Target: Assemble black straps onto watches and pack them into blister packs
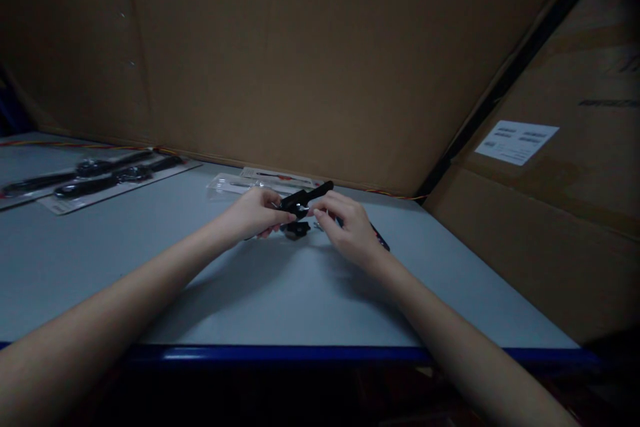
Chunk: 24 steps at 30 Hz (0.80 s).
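Note:
A black tool with a long straight handle, which looks like a spokeshave, is tilted up over the table. My left hand is closed around its near part, thumb on top. At the tool's middle, the fingers of my right hand are pinched together by a small shiny spot; whatever they hold is too small to make out. Just below, a separate black piece and a small metal part show between the hands. A dark slim object sticks out beyond my right hand, mostly hidden.
Two carded blister packs with similar black tools lie at the left of the grey table. An opened clear package and a printed card lie behind my hands. Cardboard walls stand behind and right.

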Motion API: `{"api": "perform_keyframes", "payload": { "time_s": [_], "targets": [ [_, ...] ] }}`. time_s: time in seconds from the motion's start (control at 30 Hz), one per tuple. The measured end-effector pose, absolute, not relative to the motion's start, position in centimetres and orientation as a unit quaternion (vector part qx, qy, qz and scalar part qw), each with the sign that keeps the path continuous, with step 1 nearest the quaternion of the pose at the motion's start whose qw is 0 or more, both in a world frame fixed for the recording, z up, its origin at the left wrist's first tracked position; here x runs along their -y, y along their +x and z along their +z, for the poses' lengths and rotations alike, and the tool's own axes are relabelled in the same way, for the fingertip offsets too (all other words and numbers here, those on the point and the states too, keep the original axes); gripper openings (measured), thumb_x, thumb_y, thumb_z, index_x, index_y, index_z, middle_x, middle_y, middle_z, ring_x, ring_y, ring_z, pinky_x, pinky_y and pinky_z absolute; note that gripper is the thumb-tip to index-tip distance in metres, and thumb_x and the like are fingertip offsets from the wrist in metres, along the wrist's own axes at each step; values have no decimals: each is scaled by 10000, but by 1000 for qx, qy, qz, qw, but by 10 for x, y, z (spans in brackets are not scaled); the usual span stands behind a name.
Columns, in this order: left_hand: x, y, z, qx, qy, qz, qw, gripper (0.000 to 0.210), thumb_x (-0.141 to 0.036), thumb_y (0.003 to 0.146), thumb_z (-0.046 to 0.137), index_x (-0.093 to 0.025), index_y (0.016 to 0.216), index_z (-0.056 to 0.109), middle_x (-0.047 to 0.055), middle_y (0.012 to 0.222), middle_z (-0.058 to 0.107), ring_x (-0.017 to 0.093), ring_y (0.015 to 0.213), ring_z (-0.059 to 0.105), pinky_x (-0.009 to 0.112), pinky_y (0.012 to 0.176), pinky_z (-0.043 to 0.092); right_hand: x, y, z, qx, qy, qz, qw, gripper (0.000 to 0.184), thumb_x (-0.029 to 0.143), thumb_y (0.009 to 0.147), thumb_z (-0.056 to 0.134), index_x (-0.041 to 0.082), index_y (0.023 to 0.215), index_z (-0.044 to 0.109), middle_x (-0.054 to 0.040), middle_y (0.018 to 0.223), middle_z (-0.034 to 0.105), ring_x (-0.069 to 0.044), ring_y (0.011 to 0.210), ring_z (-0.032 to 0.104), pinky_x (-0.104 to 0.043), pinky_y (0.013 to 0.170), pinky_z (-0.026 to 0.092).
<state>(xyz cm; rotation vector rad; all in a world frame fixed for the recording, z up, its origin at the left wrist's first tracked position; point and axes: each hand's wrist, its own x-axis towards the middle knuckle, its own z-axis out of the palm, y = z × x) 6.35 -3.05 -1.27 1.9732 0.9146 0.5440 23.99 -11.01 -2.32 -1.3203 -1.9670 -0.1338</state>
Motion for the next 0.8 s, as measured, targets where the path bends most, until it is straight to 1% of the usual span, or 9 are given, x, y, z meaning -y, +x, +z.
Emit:
{"api": "perform_keyframes", "payload": {
  "time_s": [0.1,0.2,0.27,0.37,0.43,0.5,0.63,0.8],
  "targets": [
    [31,63,-12,-371,796,218,426,107,-222,739,613,-140,696,559,-54,419,474,70,326,409,212,365,280,111,240,-23,767,-514,-55,381,186,138,814,463,186,856,639,-21,769,560,-140,685,503,-275,647,354],
    [32,63,-13,-369,800,212,424,109,-225,731,613,-140,690,559,-48,436,485,76,339,426,212,365,286,110,239,-23,772,-505,-41,383,244,113,800,464,200,942,643,-19,777,544,-141,696,511,-276,658,366],
    [33,63,-13,-369,801,211,422,111,-226,726,611,-142,678,555,-49,436,479,79,341,428,211,362,287,110,238,-24,781,-491,-22,386,250,100,793,462,203,935,640,-18,782,541,-140,698,511,-274,658,372],
    [33,63,-14,-372,802,213,416,141,-234,722,615,-152,641,533,-53,417,470,77,333,426,205,358,279,109,238,-24,789,-470,-7,395,234,88,786,449,208,860,636,-13,778,531,-136,697,502,-268,651,377],
    [32,63,-14,-373,798,216,421,150,-235,724,622,-154,638,528,-54,413,476,72,329,426,199,358,274,108,240,-25,788,-470,-7,398,230,88,786,441,208,798,637,-11,761,517,-136,699,500,-266,652,378],
    [31,63,-14,-379,791,219,428,144,-231,727,628,-152,651,535,-55,409,475,66,319,413,197,355,268,107,242,-25,779,-483,-12,400,240,89,789,433,205,779,643,-15,760,516,-139,714,508,-267,660,381],
    [30,63,-14,-379,791,224,425,115,-223,733,627,-140,689,561,-57,402,468,62,312,395,199,354,277,105,244,-26,762,-505,-22,405,281,79,790,423,202,875,661,-25,795,541,-142,726,518,-268,662,382],
    [31,63,-15,-374,798,227,415,132,-242,734,629,-141,686,559,-48,426,484,66,331,419,195,352,273,107,242,-25,761,-501,-17,412,314,71,789,428,209,960,652,-20,785,522,-137,704,504,-262,641,374]
  ]
}}
